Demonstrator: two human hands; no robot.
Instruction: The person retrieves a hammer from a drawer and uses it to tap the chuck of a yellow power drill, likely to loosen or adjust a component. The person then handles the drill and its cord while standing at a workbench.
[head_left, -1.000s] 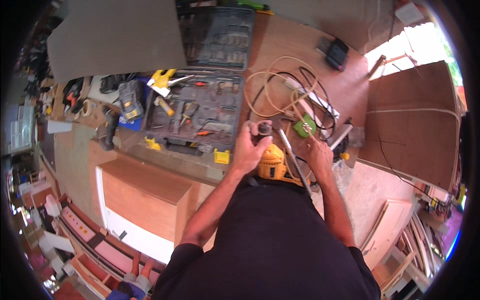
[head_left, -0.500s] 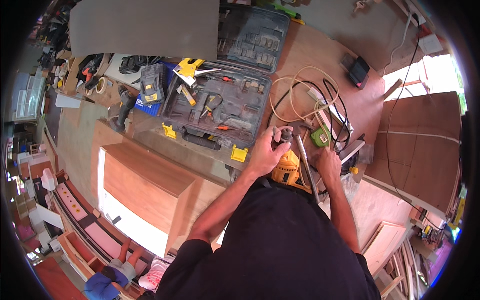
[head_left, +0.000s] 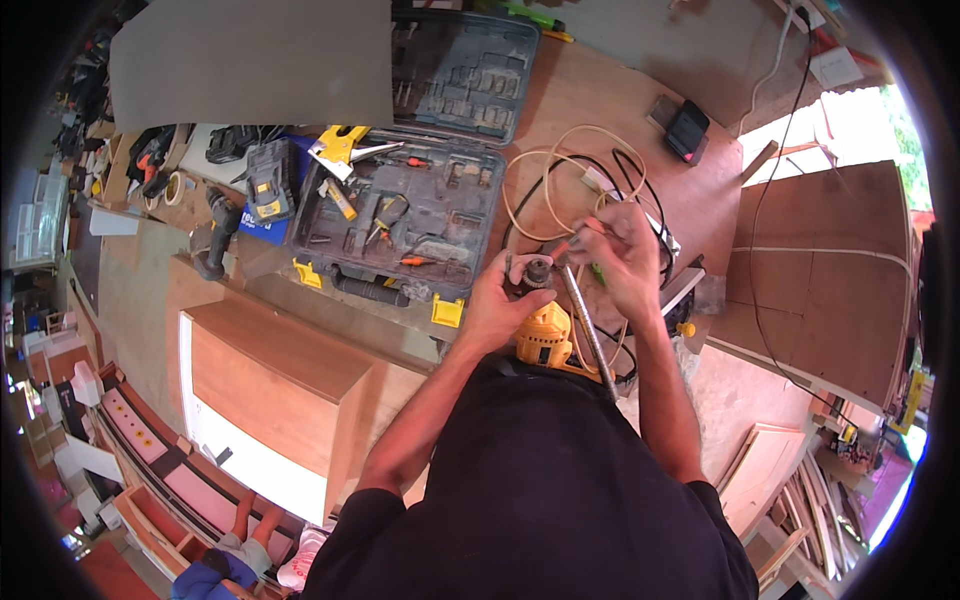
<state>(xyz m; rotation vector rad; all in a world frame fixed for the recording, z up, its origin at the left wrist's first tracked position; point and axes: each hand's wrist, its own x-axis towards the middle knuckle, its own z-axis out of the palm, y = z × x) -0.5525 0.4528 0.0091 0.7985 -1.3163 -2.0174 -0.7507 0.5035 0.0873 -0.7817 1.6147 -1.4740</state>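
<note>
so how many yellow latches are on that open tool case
2: a left latch and a right latch, both along the near edge of the tool case. A grey sheet covers part of the lid, so more may be hidden.

A brown wooden worktop (head_left: 590,90) spans the upper middle; a bright opening (head_left: 862,128) glares at upper right. A wooden cabinet (head_left: 265,375) stands lower left, beside greyish floor (head_left: 130,290).

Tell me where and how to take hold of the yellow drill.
Best, I think, by its yellow body, coming from the person's left: the body is broad beneath the upward-facing chuck, the left hand curls around that chuck, and a silver rod runs along the right.
</note>
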